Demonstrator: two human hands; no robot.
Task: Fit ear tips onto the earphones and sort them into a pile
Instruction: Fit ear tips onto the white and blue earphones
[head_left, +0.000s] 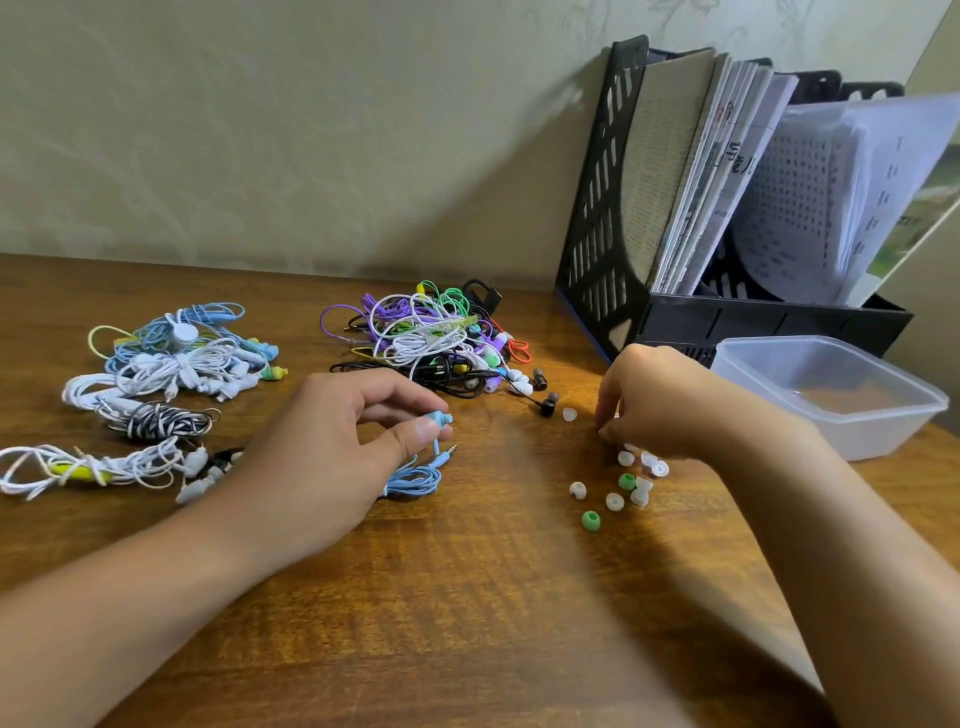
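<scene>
Tip selection in progress: left hand (332, 441) pinches blue earbud (439, 419) at frame centre, right hand (660, 400) curls over loose ear tips (626, 480) lower right on table (467, 597); next, likely one tip pressed onto the bud.

Varnished wooden tabletop (467, 597), glossy, grain showing. Translucent frosted plastic container (831, 395) near the right edge. Black matt plastic file rack (597, 234) holding paper at the far right corner. Soft, rubbery-looking ear tips (615, 501), translucent and green. Smooth plastic-coated earphone cables (415, 332).
</scene>
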